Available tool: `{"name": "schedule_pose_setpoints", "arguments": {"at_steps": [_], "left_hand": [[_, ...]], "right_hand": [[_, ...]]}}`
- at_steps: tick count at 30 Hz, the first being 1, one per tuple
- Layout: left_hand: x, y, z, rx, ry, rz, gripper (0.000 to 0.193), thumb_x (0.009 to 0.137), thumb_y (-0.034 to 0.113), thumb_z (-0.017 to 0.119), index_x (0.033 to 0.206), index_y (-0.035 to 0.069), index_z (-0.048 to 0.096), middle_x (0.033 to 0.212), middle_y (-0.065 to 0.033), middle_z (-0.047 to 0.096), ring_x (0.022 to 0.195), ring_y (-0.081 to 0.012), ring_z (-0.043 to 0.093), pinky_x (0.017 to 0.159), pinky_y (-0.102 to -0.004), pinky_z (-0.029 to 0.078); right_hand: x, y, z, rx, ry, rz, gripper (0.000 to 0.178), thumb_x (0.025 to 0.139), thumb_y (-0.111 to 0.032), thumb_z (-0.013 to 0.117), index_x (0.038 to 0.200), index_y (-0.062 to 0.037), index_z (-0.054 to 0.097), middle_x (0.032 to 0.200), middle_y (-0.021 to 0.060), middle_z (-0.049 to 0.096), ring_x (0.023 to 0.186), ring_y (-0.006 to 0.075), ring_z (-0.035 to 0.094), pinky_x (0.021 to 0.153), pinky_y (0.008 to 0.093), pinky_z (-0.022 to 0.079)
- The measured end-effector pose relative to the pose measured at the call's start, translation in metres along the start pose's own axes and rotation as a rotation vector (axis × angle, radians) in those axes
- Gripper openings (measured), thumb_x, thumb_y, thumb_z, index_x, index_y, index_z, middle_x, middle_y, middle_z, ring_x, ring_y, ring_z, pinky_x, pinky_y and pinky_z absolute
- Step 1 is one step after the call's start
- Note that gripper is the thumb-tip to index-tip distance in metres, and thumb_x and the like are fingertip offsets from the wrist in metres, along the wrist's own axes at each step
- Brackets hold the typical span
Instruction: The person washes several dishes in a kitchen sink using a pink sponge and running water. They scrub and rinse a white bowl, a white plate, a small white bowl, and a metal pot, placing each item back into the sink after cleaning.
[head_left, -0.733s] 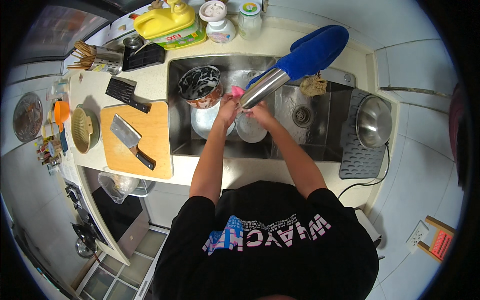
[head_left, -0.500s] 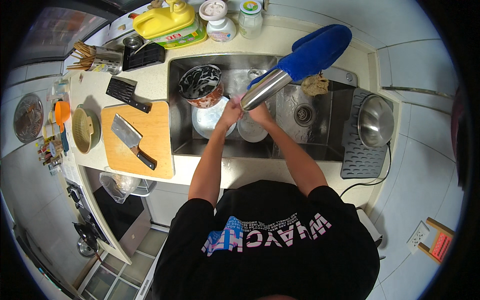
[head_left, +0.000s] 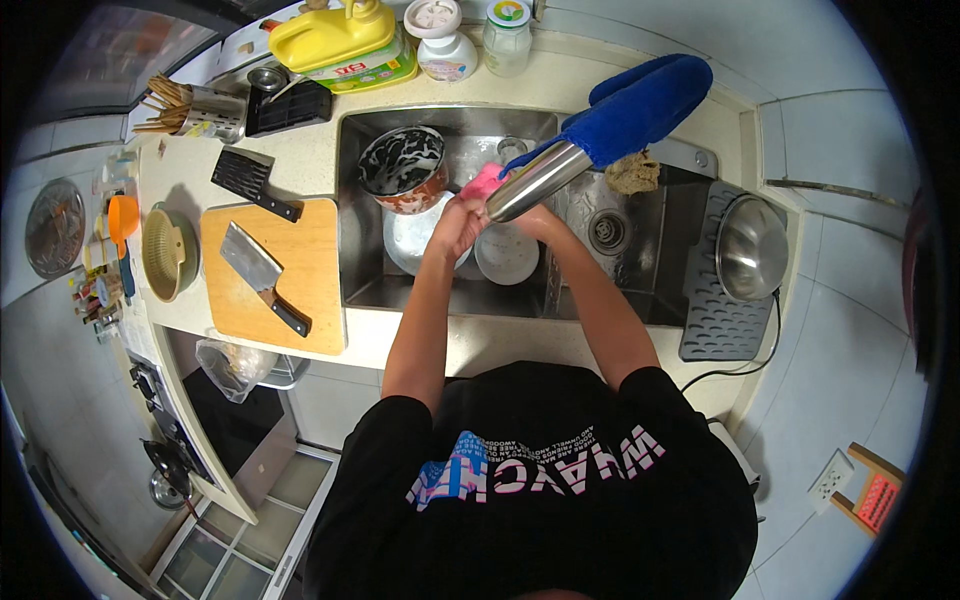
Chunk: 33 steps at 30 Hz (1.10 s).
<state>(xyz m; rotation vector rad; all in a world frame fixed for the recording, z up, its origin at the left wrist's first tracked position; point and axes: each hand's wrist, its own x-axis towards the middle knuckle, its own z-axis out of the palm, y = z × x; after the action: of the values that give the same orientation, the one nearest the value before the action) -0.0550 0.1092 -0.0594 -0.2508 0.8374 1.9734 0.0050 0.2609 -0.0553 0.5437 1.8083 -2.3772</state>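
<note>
Over the left sink basin, my left hand (head_left: pixel 458 228) has its fingers curled at a bright pink cloth (head_left: pixel 486 183). Close beside it is my right hand (head_left: pixel 535 222), its fingers hidden behind the steel faucet (head_left: pixel 541 180). A blue cloth (head_left: pixel 640 110) is draped over the faucet. Below my hands, a white bowl (head_left: pixel 507 262) lies in the basin. A wider pale dish (head_left: pixel 405 240) sits left of it, partly under my left hand. Behind that stands a reddish-brown pot (head_left: pixel 420 196), dark inside with white foam.
Left of the sink, a cleaver (head_left: pixel 252 258) lies on a wooden cutting board (head_left: pixel 322 235), with a black-bladed knife (head_left: pixel 243 180) behind. A yellow jug (head_left: pixel 335 45) and soap bottle (head_left: pixel 447 58) line the back. A steel bowl (head_left: pixel 752 247) rests on a grey mat (head_left: pixel 705 290) at right.
More of the pink cloth shows above my hands now. My left hand has turned, showing more of its palm side, and my right hand has shifted slightly right. The view has shifted a little.
</note>
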Motion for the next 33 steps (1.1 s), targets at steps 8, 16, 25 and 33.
{"name": "schedule_pose_setpoints", "arguments": {"at_steps": [8,16,25,33], "left_hand": [[0.014,-0.021,0.029,0.313,0.344,0.202,0.021,0.092,0.013,0.043,0.100,0.001,0.059,0.087,-0.0058,0.062,0.073,-0.0132,0.059,0.062,-0.0251,0.048],[0.025,-0.011,0.018,0.253,0.411,-0.065,0.039,0.095,0.038,0.038,0.086,0.008,0.062,0.063,0.0004,0.054,0.042,-0.0084,0.042,0.037,-0.0234,0.033],[0.006,-0.011,0.002,0.129,0.053,0.061,0.044,0.083,0.005,0.059,0.123,0.009,0.041,0.109,-0.0079,0.056,0.101,-0.0180,0.055,0.082,-0.0325,0.048],[-0.015,-0.002,0.021,0.361,0.273,0.023,0.030,0.087,0.021,0.059,0.113,0.007,0.049,0.102,-0.0049,0.059,0.087,-0.0130,0.059,0.068,-0.0240,0.048]], "right_hand": [[0.009,-0.003,0.018,-0.510,0.302,0.038,0.025,0.086,-0.023,0.052,0.092,0.0004,0.060,0.080,0.0153,0.064,0.074,0.0282,0.061,0.067,0.0376,0.049],[0.017,0.032,0.014,-0.005,0.371,0.273,0.029,0.090,-0.029,0.046,0.092,-0.0032,0.060,0.077,0.0177,0.061,0.065,0.0279,0.058,0.064,0.0382,0.048],[-0.013,0.001,-0.003,0.531,-0.075,0.217,0.032,0.092,-0.030,0.053,0.118,-0.0136,0.048,0.097,-0.0026,0.058,0.077,0.0079,0.053,0.058,0.0251,0.043],[-0.027,-0.035,0.002,-0.033,0.172,0.284,0.033,0.084,-0.019,0.064,0.113,-0.0087,0.051,0.089,0.0006,0.060,0.069,0.0080,0.055,0.059,0.0222,0.045]]}}
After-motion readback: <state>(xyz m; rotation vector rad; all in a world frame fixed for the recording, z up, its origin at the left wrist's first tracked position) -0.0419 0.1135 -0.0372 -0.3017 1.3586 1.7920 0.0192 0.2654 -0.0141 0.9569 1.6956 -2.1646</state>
